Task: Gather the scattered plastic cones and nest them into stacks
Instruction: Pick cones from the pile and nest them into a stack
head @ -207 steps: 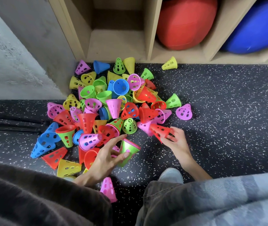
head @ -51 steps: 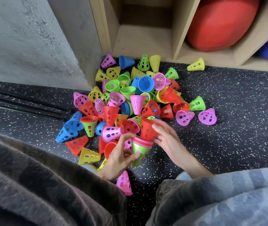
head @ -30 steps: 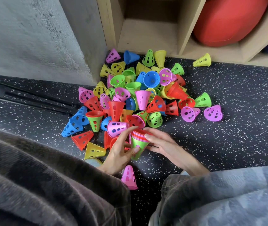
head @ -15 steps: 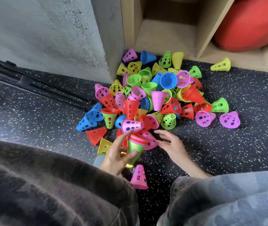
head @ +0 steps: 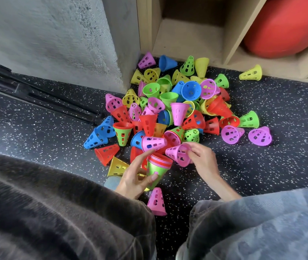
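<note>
The left hand (head: 136,177) is low, its fingers and thumb curled around what it holds. The right hand (head: 201,158) is just beside it, fingertips (head: 190,150) pinching, the forearm reaching forward.

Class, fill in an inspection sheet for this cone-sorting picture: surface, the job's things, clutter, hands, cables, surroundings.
Surface: dark speckled floor.
Job's things: loose pile of cones in pink, green, red, blue, yellow; nested stack, green outermost, open end up; pink cone beside its rim.
Clutter: lone pink cone upright by the knees; yellow cone apart by the shelf.
Hands: left hand holds the stack; right hand pinches the pink cone.
Cables: nothing seen.
Surroundings: wooden shelf unit, red ball, grey wall, black floor track.
</note>
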